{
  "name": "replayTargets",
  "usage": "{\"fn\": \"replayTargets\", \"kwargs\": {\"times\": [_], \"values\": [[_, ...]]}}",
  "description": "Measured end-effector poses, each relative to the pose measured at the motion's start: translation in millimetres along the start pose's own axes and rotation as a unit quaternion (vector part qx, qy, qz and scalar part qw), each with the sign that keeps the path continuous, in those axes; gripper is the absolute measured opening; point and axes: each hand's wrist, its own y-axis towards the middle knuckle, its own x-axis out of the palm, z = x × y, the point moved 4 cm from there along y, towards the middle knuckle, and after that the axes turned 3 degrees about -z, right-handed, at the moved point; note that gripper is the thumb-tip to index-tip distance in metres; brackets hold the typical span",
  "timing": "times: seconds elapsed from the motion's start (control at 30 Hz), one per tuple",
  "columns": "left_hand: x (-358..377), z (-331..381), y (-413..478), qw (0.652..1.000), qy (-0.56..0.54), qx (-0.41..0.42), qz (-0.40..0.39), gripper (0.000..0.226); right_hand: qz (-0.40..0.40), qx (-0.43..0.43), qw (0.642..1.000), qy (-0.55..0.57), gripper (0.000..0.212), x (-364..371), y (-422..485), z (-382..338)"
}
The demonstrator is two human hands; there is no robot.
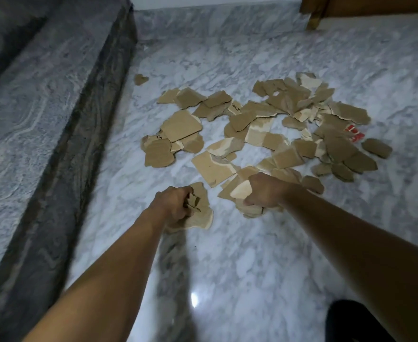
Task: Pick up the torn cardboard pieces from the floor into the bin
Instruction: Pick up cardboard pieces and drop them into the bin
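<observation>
Here, a pale marble floor (252, 255) spreads beside a raised grey marble step (42, 95) at left. Across the floor's middle lie scattered torn cardboard pieces (264, 134). At their near edge, well apart, the left hand (174, 206) grips a bunch of them and the right hand (264, 191) clutches another. One small scrap (140, 79) lies alone near the step.

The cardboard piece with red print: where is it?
Head view: the red-printed piece lies at the right edge of the pile, on the marble floor, beyond the right hand.
</observation>
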Motion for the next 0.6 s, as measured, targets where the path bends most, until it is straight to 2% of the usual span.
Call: {"fn": "replayTargets", "kwargs": {"times": [0.07, 0.1, 0.13, 0.2, 0.37, 0.5, 0.6], "values": [[-3.2, -3.1, -3.2, 0.999, -0.045, 0.001, 0.003, 0.046, -0.001, -0.016, 1.000, 0.006, 0.047, -3.0, -1.6, -7.2], [-7.9, -4.3, -4.6, 0.998, -0.060, 0.006, 0.009, 0.040, -0.002, -0.023, 1.000, 0.008, 0.048, -5.1, -2.3, -12.1], [-12.2, -6.0, -4.7, 0.997, -0.069, 0.016, 0.018, 0.034, -0.002, -0.031, 0.999, 0.011, 0.049, -6.5, -2.6, -17.0], [-22.4, -6.7, -10.1, 0.997, -0.070, 0.027, 0.026, 0.036, -0.008, -0.037, 0.999, 0.013, 0.052, -7.0, -0.8, -28.4], [-29.0, -9.4, -26.1, 0.994, -0.105, 0.019, 0.003, 0.019, -0.013, -0.052, 0.998, -0.036, 0.062, 4.5, 3.4, -59.1], [-17.6, -15.0, -31.5, 0.985, -0.153, 0.002, -0.086, 0.029, -0.028, -0.056, 0.997, -0.033, 0.061, 13.2, 4.2, -67.3], [-15.2, -16.1, -31.9, 0.977, -0.146, -0.001, -0.158, 0.028, -0.033, -0.053, 0.998, -0.010, 0.063, 11.1, 1.4, -61.3]]}}
